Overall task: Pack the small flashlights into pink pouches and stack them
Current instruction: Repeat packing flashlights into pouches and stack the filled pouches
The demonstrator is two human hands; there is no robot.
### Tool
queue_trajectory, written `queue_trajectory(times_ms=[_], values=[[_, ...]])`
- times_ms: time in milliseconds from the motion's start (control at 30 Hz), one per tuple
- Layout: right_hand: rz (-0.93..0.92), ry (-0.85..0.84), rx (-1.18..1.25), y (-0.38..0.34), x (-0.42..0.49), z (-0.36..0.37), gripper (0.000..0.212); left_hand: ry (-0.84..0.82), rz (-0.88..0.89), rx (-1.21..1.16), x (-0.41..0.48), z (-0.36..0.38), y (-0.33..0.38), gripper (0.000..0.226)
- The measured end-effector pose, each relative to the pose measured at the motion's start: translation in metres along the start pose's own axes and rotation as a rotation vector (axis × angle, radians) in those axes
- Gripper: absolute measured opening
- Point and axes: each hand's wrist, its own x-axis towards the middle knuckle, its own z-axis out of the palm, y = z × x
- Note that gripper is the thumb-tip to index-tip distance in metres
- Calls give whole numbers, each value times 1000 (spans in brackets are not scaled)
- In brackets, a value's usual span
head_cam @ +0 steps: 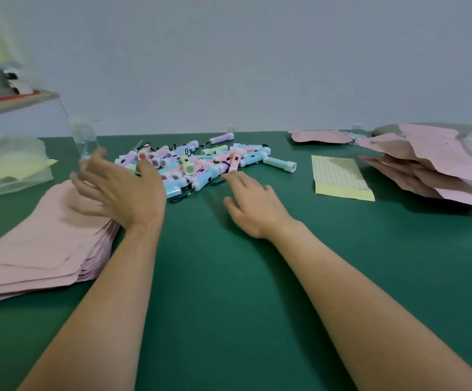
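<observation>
Pink flat pouches (pixel 45 244), left: many unused. Flashlights (pixel 200 165), centre: dozens loose. Bulging pouches (pixel 432 165), right: seemingly packed. Left hand (pixel 116 190), right hand (pixel 254 204): fingers spread, holding nothing.

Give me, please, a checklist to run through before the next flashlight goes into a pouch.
1. The flashlights within reach of the right hand: ok, pile just beyond its fingers.
2. Right hand free: ok, open, empty.
3. Supply of empty pouches: ok, thick stack at left.
4. The left hand at that stack: ok, over it; touching it: cannot tell, blurred.
5. The heap of pouches at right neat: not ok, askew.
</observation>
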Motion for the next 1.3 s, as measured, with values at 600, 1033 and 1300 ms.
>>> queue_trajectory(times_ms=[600,1033,1300], values=[[-116,-47,-179,-2,36,13,73,-639,4,747,-3,5,-14,78],[-64,153,-272,-4,27,1,23,208,720,-125,-21,-7,17,39],[146,107,-240,13,10,-9,38,-305,723,-500,-57,14,8,26]])
